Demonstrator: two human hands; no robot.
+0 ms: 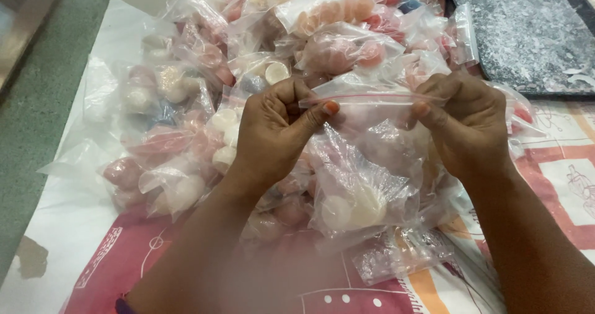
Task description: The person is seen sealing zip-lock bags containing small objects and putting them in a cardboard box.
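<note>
While both hands hold it up at centre, the zip bag (365, 165) hangs over a pile of similar bags (204, 103) on the table (49, 134). L hand (273, 134): grip closed on the bag's top strip, left end, thumb pressed on. R hand (465, 125): grip pinched shut on the right end. Bag holds pale round pieces; pile has pink and white ones. Dark slab (527, 35) upper right.

Grey-green speckled floor (37, 122) along left edge. White, red and orange printed plastic sheet (558, 171) spread across work surface. Dark speckled stone slab (527, 35) at upper right. Even, soft lighting throughout.
</note>
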